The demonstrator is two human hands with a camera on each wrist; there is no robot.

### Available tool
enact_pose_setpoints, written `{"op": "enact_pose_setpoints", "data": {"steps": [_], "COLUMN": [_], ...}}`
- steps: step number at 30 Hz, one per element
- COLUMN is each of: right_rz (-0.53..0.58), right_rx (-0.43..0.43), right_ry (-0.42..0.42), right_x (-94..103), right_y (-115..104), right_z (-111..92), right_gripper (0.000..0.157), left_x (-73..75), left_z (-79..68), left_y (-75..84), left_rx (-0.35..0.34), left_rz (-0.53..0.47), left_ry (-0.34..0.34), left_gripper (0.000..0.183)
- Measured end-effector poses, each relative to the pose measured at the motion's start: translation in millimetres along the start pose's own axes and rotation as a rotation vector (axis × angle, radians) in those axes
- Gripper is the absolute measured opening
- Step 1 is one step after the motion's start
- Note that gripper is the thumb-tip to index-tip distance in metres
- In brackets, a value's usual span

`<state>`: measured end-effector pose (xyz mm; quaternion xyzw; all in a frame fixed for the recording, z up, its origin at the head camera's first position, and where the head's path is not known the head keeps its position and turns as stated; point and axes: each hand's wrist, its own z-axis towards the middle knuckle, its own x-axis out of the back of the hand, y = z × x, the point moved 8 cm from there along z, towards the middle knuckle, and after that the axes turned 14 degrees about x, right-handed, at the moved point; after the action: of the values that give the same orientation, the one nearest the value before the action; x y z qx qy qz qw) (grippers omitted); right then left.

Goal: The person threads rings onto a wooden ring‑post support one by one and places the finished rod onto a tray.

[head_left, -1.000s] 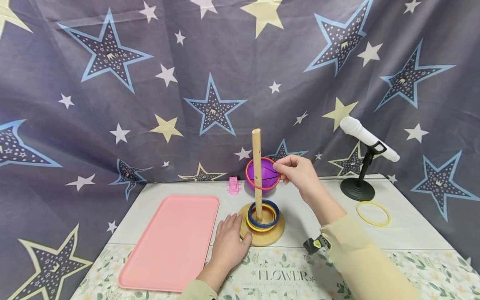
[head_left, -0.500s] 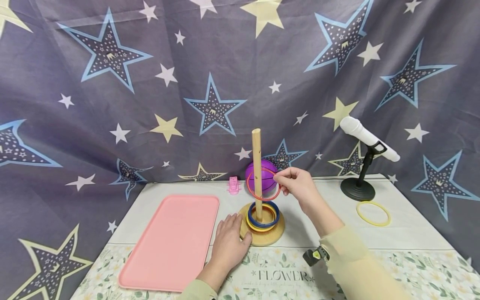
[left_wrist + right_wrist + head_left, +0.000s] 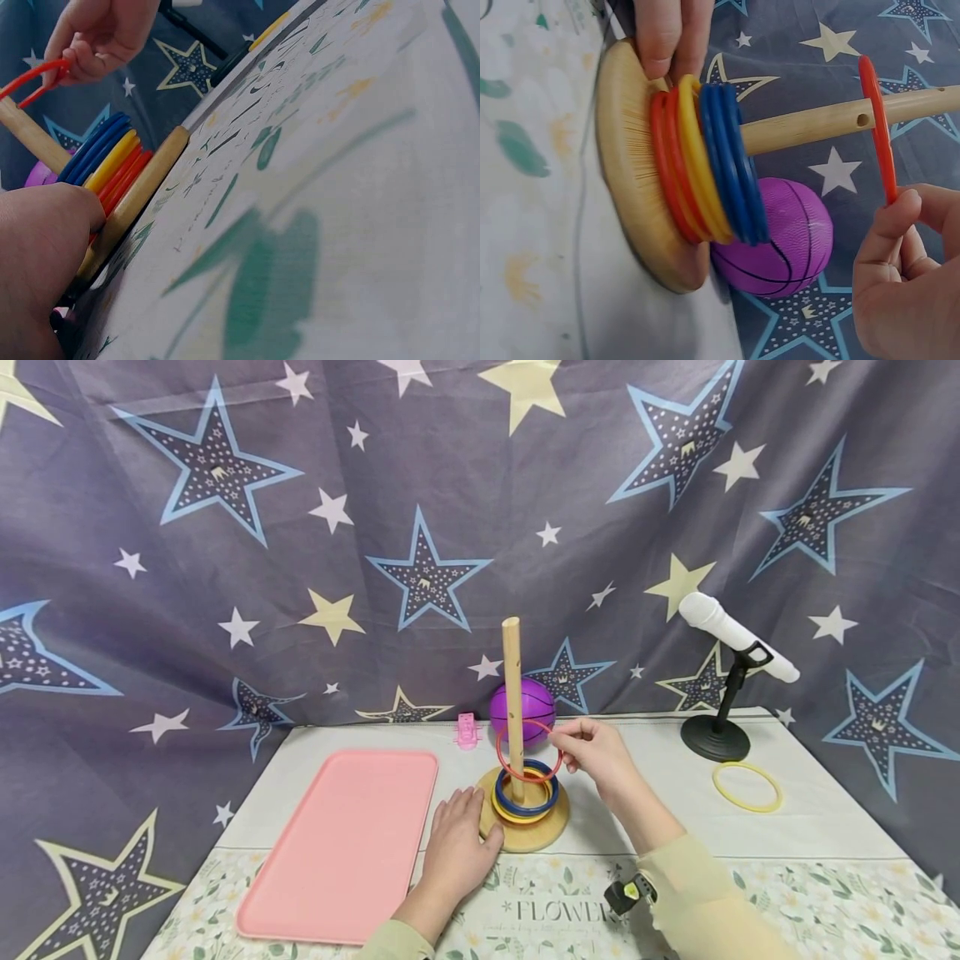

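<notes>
A wooden peg (image 3: 512, 681) stands upright on a round wooden base (image 3: 534, 841). My right hand (image 3: 597, 756) pinches a red ring (image 3: 878, 127) by its right edge, between thumb and fingertips. The ring encircles the peg partway up, above the stack. Lower down, red rings (image 3: 667, 165) lie at the bottom, yellow (image 3: 694, 150) over them and blue rings (image 3: 731, 165) on top. My left hand (image 3: 459, 852) rests against the left side of the base, fingers extended and thumb at its front edge.
A pink tray (image 3: 345, 843) lies at the left. Behind the peg are a purple ball (image 3: 536, 697) and a small pink toy piece (image 3: 467, 731). On the right are a white microphone (image 3: 731, 627) on a black stand (image 3: 716, 737) and a loose yellow ring (image 3: 772, 785).
My right hand has lowered the red ring along the peg, from the height of the ball to just over the stacked rings. The left hand stays on the base.
</notes>
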<state>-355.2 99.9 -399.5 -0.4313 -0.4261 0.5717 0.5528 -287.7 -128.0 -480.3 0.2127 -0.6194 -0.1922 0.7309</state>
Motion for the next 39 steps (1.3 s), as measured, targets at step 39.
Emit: {"op": "enact_pose_setpoints", "data": {"steps": [39], "right_rz": [-0.006], "right_rx": [-0.12], "right_ry": [0.0], "right_x": [-3.0], "right_y": [61], "right_z": [-19], "right_gripper": [0.011], "left_x": [0.1], "left_z": [-0.8], "left_y": [2.6], "left_rx": [0.007], "left_rz": [0.001], "left_ry": [0.003], "left_gripper": [0.066]}}
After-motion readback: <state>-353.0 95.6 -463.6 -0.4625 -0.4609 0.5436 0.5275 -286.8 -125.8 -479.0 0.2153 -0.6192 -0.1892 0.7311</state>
